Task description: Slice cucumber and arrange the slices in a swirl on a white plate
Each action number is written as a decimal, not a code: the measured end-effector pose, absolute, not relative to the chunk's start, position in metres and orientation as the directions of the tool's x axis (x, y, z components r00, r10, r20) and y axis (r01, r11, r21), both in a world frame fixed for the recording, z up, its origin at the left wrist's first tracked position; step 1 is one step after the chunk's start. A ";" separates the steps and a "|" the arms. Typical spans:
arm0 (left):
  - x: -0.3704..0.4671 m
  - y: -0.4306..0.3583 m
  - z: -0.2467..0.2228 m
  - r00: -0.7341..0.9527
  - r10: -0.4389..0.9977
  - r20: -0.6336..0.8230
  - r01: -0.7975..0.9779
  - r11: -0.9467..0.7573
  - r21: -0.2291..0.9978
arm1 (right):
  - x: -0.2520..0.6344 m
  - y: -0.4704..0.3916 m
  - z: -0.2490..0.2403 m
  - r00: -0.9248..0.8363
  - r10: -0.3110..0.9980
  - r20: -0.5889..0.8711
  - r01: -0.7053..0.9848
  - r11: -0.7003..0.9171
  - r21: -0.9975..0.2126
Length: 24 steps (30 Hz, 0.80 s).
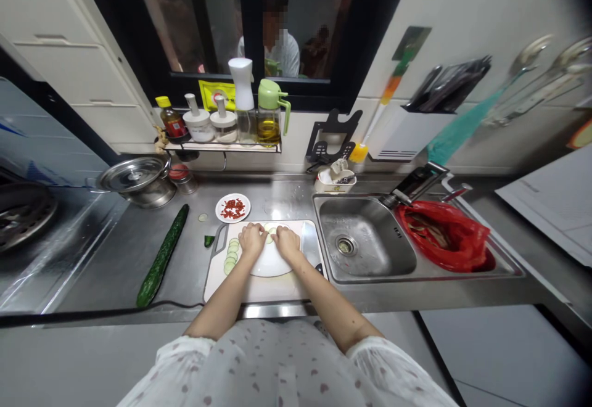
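My left hand (253, 239) and my right hand (287, 240) meet over the far part of a white plate (271, 266). Between their fingertips are pale cucumber slices (271, 232); the fingers partly cover them, so I cannot tell how many each hand grips. The plate rests on a light cutting board (222, 290). To its left, overlapping cucumber slices (230, 256) lie in a row on the board. A kitchen knife (311, 243) with a black handle lies along the board's right side. Left of the board are a cucumber end (209, 241) and a long whole cucumber (163, 257).
A small plate of chopped red chilli (232, 208) stands behind the board. To the right is a sink (365, 240), with a red plastic bag (444, 237) beside it. A lidded steel pot (139, 182) sits back left, below a condiment shelf (222, 146).
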<state>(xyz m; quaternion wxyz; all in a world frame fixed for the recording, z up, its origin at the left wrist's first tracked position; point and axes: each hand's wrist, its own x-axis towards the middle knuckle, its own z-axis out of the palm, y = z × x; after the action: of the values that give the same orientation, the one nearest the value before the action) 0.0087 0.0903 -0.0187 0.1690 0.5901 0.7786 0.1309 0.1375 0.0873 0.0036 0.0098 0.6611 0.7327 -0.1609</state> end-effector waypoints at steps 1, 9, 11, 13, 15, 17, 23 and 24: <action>0.009 0.089 -0.017 -0.255 0.961 -0.105 0.864 0.275 0.421 | 0.138 0.085 0.004 -0.129 0.968 -0.217 0.969 0.076 -0.237; 0.012 0.055 -0.007 -0.352 0.934 -0.059 0.728 0.312 0.610 | 0.150 0.054 0.012 -0.125 0.976 -0.178 0.931 0.053 -0.361; 0.013 0.043 -0.006 -0.346 0.937 -0.037 0.708 0.288 0.645 | 0.154 0.046 0.013 -0.108 0.979 -0.173 0.924 0.034 -0.381; 0.014 0.031 -0.005 -0.336 0.942 -0.018 0.697 0.262 0.668 | 0.158 0.037 0.013 -0.091 0.983 -0.161 0.915 0.019 -0.403; 0.014 0.017 -0.005 -0.326 0.946 -0.005 0.695 0.243 0.677 | 0.162 0.028 0.012 -0.079 0.986 -0.144 0.902 0.009 -0.431; 0.012 0.004 -0.006 -0.307 0.952 0.014 0.709 0.219 0.671 | 0.166 0.021 0.011 -0.066 0.989 -0.133 0.889 -0.002 -0.457; -0.001 -0.031 -0.010 -0.350 0.936 0.031 0.775 0.271 0.571 | 0.173 0.007 0.009 -0.039 0.992 -0.116 0.858 -0.026 -0.512; -0.004 -0.036 -0.011 -0.361 0.932 0.027 0.784 0.288 0.551 | 0.173 0.006 0.010 -0.039 0.993 -0.111 0.853 -0.025 -0.521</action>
<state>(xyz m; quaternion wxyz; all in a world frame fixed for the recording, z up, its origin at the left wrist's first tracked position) -0.0043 -0.0365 -0.0114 0.1516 0.5443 0.7879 0.2446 0.1733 0.0064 0.0096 -0.1501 0.6768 0.6819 -0.2332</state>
